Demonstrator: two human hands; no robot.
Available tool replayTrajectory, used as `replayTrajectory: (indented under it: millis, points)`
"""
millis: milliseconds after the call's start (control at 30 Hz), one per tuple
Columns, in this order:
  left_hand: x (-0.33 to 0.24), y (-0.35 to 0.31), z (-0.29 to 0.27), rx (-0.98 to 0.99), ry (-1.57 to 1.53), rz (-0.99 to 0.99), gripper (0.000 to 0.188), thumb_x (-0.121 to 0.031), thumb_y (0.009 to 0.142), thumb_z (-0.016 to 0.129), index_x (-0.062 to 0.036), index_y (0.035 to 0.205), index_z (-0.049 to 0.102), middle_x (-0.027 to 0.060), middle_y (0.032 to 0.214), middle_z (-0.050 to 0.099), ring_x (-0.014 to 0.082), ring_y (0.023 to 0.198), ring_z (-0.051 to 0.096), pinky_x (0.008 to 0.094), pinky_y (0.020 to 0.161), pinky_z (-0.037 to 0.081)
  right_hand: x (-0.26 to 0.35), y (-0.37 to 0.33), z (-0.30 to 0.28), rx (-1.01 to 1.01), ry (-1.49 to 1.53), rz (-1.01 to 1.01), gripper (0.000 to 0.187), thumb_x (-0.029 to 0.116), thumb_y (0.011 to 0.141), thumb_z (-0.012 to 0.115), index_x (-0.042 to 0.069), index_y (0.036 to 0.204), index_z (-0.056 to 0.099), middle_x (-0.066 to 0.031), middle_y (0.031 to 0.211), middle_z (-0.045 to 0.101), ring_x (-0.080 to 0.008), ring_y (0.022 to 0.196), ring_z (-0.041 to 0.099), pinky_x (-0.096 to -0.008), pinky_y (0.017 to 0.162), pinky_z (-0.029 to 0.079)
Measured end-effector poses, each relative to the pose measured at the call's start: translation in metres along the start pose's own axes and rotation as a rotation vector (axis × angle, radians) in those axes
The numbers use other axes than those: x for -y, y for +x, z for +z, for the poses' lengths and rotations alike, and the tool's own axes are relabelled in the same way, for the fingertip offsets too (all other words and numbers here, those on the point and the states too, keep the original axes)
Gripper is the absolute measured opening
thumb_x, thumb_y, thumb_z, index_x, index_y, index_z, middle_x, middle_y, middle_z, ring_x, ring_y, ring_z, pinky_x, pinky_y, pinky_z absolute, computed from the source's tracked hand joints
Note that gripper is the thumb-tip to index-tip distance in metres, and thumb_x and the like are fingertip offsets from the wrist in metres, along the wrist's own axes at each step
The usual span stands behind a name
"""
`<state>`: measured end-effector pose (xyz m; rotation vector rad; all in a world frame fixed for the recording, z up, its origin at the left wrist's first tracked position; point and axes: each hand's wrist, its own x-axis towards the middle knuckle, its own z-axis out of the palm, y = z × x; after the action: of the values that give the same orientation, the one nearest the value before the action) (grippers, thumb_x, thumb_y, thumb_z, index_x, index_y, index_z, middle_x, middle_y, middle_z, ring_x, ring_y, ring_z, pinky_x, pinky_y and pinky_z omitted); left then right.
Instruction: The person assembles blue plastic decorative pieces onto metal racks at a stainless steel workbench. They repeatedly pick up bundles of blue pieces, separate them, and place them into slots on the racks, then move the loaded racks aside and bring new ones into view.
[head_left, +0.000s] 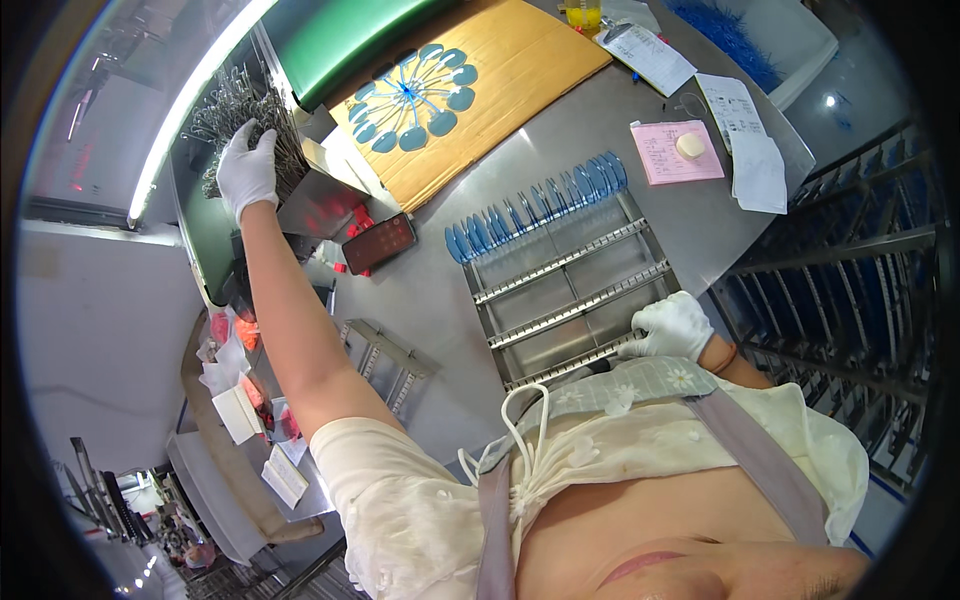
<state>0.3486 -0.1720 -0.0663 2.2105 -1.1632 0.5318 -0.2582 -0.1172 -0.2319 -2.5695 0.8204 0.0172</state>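
Observation:
My left hand, in a white glove, reaches far out to the upper left. Its fingers are apart at a dense bunch of thin metal wire holders, with no piece clearly in its grasp. My right hand, also gloved, is closed around the near right corner of a metal rack. Several notched crossbars span this rack. Along its far bar stands a row of blue, clear lens-like pieces, upright and close together. The nearer bars carry no such pieces.
Blue lens-like pieces lie in a ring on cardboard. A dark phone rests near the metal box. Papers and a pink slip lie rightward. A smaller rack lies by my left arm; tall racks stand right.

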Motion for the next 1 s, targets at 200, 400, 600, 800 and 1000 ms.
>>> replayTrajectory:
  millis: [200, 400, 600, 800, 1000]
  points:
    - [0.005, 0.012, -0.014, 0.043, 0.010, -0.014, 0.034, -0.035, 0.090, 0.072, -0.0208, 0.120, 0.078, 0.0123, 0.114, 0.077, 0.0298, 0.109, 0.073, 0.0397, 0.099, 0.054, -0.035, -0.009, 0.021, 0.044, -0.020, -0.036, 0.052, 0.063, 0.082, 0.073, 0.012, 0.071, 0.071, -0.0116, 0.069, 0.070, -0.0332, 0.068, 0.070, -0.0451, 0.068, 0.053]
    - [-0.030, 0.009, -0.029, 0.084, 0.344, -0.130, 0.028, -0.034, 0.089, 0.066, -0.0237, 0.112, 0.078, 0.0109, 0.116, 0.075, 0.0327, 0.108, 0.072, 0.0439, 0.093, 0.056, -0.051, -0.007, 0.014, 0.094, -0.033, -0.050, 0.051, 0.061, 0.083, 0.072, 0.011, 0.072, 0.071, -0.0129, 0.070, 0.070, -0.0349, 0.069, 0.070, -0.0465, 0.071, 0.053]
    - [-0.033, 0.004, -0.029, -0.107, 0.403, -0.024, 0.026, -0.036, 0.088, 0.067, -0.0201, 0.105, 0.079, 0.0087, 0.110, 0.077, 0.0315, 0.102, 0.073, 0.0415, 0.090, 0.056, -0.057, -0.004, 0.011, 0.091, -0.034, -0.058, 0.051, 0.062, 0.083, 0.072, 0.012, 0.074, 0.073, -0.0137, 0.069, 0.070, -0.0357, 0.068, 0.070, -0.0471, 0.070, 0.054]
    - [-0.085, 0.004, -0.065, -0.381, -0.524, -0.109, 0.034, -0.032, 0.089, 0.075, -0.0049, 0.108, 0.077, 0.0118, 0.102, 0.077, 0.0184, 0.088, 0.070, 0.0343, 0.089, 0.055, -0.057, -0.001, 0.007, 0.145, -0.050, -0.051, 0.048, 0.060, 0.084, 0.072, 0.012, 0.077, 0.074, -0.0126, 0.073, 0.072, -0.0352, 0.072, 0.071, -0.0473, 0.071, 0.055]
    - [-0.074, -0.123, -0.177, -0.420, -1.792, 0.431, 0.011, -0.008, 0.095, 0.064, 0.0028, 0.097, 0.060, 0.0109, 0.093, 0.065, 0.0172, 0.068, 0.061, 0.0292, 0.058, 0.053, -0.046, 0.033, -0.024, 0.175, 0.297, -0.099, 0.030, 0.036, 0.091, 0.072, 0.008, 0.101, 0.077, -0.0150, 0.097, 0.074, -0.0354, 0.093, 0.071, -0.0436, 0.085, 0.057]
